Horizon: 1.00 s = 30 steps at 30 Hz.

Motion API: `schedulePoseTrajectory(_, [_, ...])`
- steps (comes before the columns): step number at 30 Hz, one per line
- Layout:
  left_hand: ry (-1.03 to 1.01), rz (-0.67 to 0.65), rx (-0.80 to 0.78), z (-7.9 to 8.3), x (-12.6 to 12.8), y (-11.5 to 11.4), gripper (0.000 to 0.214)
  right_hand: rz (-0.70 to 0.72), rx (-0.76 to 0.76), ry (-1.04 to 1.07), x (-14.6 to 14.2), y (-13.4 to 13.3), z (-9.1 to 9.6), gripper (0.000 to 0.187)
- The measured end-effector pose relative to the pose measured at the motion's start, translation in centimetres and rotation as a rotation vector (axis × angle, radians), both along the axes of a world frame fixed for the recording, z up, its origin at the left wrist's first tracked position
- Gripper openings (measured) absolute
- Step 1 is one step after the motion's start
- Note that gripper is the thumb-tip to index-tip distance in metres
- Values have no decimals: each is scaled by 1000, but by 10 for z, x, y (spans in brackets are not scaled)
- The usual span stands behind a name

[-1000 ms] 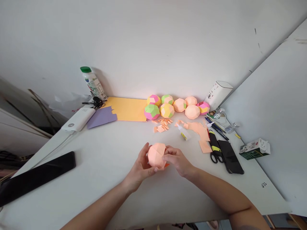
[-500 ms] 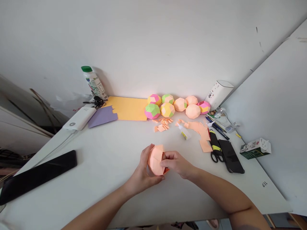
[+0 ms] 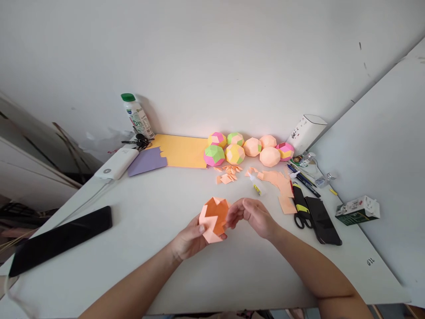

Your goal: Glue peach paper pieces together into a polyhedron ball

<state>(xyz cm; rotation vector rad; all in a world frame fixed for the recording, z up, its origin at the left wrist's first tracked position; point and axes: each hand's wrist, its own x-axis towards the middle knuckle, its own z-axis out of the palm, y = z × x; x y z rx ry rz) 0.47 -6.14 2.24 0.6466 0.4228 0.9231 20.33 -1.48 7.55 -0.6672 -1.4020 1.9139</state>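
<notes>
A peach paper polyhedron ball (image 3: pixel 209 228), partly built, shows its hollow inside and a zigzag open rim. My left hand (image 3: pixel 191 239) is closed round its lower left side, thumb on the front. Close by the right rim, my right hand (image 3: pixel 254 215) is open with loosely curved fingers and nothing visible in them; whether the fingertips touch the paper I cannot tell. Beyond the hands lie small folded peach paper pieces (image 3: pixel 227 178), a glue bottle (image 3: pixel 256 184) on its side and a cut peach sheet (image 3: pixel 282 188).
Finished-looking paper balls (image 3: pixel 235 154) line the wall beside a yellow sheet (image 3: pixel 186 151) and a purple sheet (image 3: pixel 148 162). At right are scissors (image 3: pixel 303 220), a phone (image 3: pixel 322 220), pens (image 3: pixel 303 177) and a small carton (image 3: pixel 357 210). A power bank (image 3: pixel 117 164) and black slab (image 3: pixel 61 239) lie left.
The ball has been turned in my left hand, so its opening now faces up towards me. My right hand has let go of its edge and opened, moving slightly right.
</notes>
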Motion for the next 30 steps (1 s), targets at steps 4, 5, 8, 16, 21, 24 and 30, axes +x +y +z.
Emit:
schedulePoseTrajectory(4, [-93, 55, -97, -6, 0, 16, 59, -471, 44, -80, 7, 22, -21, 30])
schedulePoseTrajectory(5, [-99, 74, -129, -6, 1, 20, 53, -532, 30, -120, 7, 27, -29, 29])
schedulePoseTrajectory(8, [-120, 76, -183, -6, 6, 32, 44, -517, 10, -188, 6, 37, -53, 32])
schedulePoseTrajectory(16, [-165, 75, -239, -12, 4, 46, 51, -350, 56, -300, 3, 37, -69, 42])
schedulePoseTrajectory(21, [-181, 82, -294, -9, 4, 46, 55, -316, 92, -352, 2, 37, -75, 33])
schedulePoseTrajectory(24, [-195, 96, -306, -8, 5, 46, 55, -393, 286, -421, 0, 33, -75, 28])
schedulePoseTrajectory(30, [-156, 52, -273, -4, 5, 46, 58, -484, 1144, -527, -4, 23, -69, 44])
